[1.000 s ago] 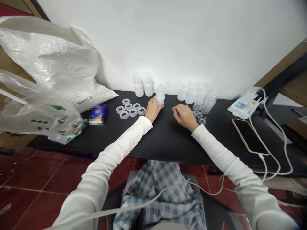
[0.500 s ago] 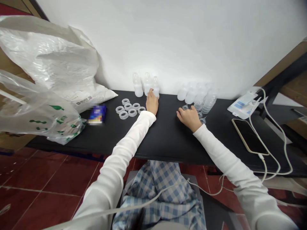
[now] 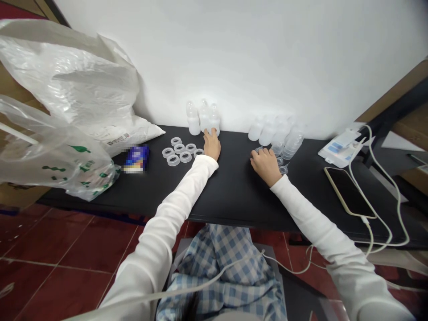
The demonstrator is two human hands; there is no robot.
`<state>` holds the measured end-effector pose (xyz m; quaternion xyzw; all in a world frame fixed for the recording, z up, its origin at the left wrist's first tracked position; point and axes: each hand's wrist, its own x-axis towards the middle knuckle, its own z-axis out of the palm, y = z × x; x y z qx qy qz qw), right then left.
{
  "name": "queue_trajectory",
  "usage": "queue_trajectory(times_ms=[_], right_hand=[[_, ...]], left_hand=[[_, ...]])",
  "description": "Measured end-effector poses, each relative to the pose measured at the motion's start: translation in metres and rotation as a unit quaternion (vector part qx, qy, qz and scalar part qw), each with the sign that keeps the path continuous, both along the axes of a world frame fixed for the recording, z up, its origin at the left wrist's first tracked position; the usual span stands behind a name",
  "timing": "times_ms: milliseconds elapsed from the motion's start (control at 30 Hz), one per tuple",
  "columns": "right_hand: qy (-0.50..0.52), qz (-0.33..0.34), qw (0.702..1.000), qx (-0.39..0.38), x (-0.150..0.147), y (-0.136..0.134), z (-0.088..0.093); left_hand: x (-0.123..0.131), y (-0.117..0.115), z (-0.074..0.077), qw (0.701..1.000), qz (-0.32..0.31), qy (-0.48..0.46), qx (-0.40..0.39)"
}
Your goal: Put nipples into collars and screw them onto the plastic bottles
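Three small bottles with clear domed tops (image 3: 193,119) stand against the wall. My left hand (image 3: 211,145) is at the base of the right two, fingers apart, with nothing gripped in it. Several translucent rings (image 3: 179,149) lie on the black table just left of that hand. My right hand (image 3: 265,165) rests over small clear pieces (image 3: 283,169), its fingers bent down; whatever its fingertips hold, if anything, is hidden. Behind it, several frosted bottles (image 3: 267,133) and a stack of clear domed caps (image 3: 293,143) stand by the wall.
On the left are a large white plastic bag (image 3: 87,80), a clear bag with green print (image 3: 67,167) and a blue packet (image 3: 136,158). A phone (image 3: 349,191) with a white cable and a clear plastic case (image 3: 341,147) lie on the right.
The rightmost of the three bottles has shifted slightly left, closer to the middle one. My left fingers have drawn down to its base. My right hand has moved slightly right, its fingers closer together.
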<state>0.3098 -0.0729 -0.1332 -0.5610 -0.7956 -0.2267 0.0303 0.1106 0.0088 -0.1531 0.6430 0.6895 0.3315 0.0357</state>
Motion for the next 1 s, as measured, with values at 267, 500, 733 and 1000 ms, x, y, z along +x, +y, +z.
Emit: queue_trajectory(times_ms=[267, 500, 733, 1000], right_hand=[[0.009, 0.021, 1.0, 0.015, 0.004, 0.002, 0.0], [0.02, 0.028, 0.999, 0.034, 0.002, 0.001, 0.003], [0.05, 0.062, 0.995, 0.052, 0.0, 0.001, 0.003], [0.121, 0.092, 0.987, 0.055, -0.001, 0.003, 0.0]], left_hand=[[0.002, -0.004, -0.004, 0.995, -0.022, 0.097, -0.004], [0.016, -0.039, 0.015, 0.987, -0.047, 0.154, -0.023], [0.025, -0.057, 0.013, 0.989, 0.003, 0.126, -0.081], [0.023, -0.051, 0.003, 0.987, -0.05, 0.127, -0.085]])
